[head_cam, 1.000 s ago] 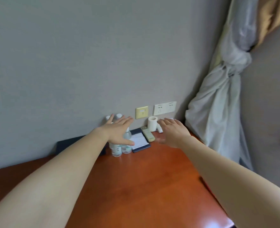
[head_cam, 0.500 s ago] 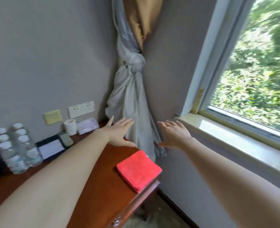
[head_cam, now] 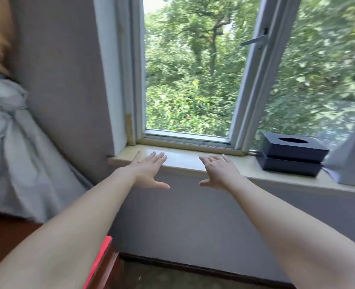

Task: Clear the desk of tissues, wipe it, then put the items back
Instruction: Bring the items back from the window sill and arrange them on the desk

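Observation:
Both my arms stretch forward toward the window sill point(head_cam: 251, 166). My left hand point(head_cam: 148, 171) is held flat with fingers straight and holds nothing. My right hand point(head_cam: 219, 171) is likewise flat and empty, about a hand's width to the right of it. A dark blue tissue box point(head_cam: 293, 155) with a round hole in its top stands on the sill, to the right of my right hand and apart from it. A sliver of a red cloth point(head_cam: 98, 261) shows under my left forearm, lying on the corner of the brown wooden desk point(head_cam: 7, 236).
The window point(head_cam: 191, 76) is open with its sash swung outward, trees beyond. A tied grey curtain point(head_cam: 16, 142) hangs at the left by the desk. A pale upright object point(head_cam: 353, 155) stands on the sill at the far right. Dark floor lies below.
The view has swung right, from the desk with bottles, notepad and tissue roll, past the curtain, to the window sill. Both hands stayed flat, empty and stretched forward.

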Available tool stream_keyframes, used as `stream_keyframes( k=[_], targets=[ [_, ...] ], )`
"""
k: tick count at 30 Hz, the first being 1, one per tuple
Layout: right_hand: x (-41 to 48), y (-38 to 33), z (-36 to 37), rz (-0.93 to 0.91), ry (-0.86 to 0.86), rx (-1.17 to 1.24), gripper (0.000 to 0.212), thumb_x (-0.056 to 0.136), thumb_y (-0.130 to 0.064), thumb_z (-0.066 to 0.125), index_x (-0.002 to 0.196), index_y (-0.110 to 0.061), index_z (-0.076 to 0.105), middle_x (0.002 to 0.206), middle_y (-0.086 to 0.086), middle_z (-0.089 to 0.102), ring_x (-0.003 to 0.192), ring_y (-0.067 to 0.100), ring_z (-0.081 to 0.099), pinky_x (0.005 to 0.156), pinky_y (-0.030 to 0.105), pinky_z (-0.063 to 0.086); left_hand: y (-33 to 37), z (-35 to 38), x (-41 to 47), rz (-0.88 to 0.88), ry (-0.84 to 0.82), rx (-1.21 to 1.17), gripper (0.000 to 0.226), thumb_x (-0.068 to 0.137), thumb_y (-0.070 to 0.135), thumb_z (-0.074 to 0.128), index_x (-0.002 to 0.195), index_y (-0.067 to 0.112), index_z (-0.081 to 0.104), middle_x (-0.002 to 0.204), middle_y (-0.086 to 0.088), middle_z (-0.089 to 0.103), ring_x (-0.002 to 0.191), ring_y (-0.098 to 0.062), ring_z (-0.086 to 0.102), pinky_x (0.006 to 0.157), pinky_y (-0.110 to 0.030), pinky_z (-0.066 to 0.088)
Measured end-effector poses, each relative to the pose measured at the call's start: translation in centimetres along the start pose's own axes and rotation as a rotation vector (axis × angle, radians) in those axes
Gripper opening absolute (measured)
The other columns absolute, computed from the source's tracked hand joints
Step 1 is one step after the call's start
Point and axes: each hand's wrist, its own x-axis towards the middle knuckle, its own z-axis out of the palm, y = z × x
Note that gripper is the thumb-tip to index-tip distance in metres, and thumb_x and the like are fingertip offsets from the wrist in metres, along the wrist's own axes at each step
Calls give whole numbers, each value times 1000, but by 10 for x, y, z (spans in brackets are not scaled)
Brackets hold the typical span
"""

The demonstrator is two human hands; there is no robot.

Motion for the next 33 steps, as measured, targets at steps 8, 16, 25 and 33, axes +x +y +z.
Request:
stream_keyframes(
  k=[8,16,25,33],
  targets=[
    [-54,86,-4,318,-22,-28,90,87,-58,59,155,-19,15,158,1,27,148,17,18,120,42,14,80,-36,88,295,16,108,105,85,77,45,157,24,-11,162,12,-19,148,-9,-19,119,-52,-16],
    [-105,157,15,492,-63,-13,87,88,-56,59,155,-20,16,158,-1,28,148,19,19,120,42,16,169,-50,147,485,-28,200,103,87,76,42,157,22,-10,163,9,-18,149,-12,-18,118,-55,-16],
    [-80,293,35,499,-39,-58,85,88,-54,60,154,-19,19,158,1,29,148,19,19,119,40,19,259,-52,257,490,28,199,104,86,77,41,157,21,-10,164,7,-17,150,-13,-16,118,-55,-14],
    [-48,415,55,448,-28,-5,77,88,-48,62,149,-17,28,149,3,41,139,22,33,115,38,26,336,-51,351,397,-9,198,99,91,70,44,157,18,-9,164,3,-16,152,-17,-10,120,-53,-11]
  ],
)
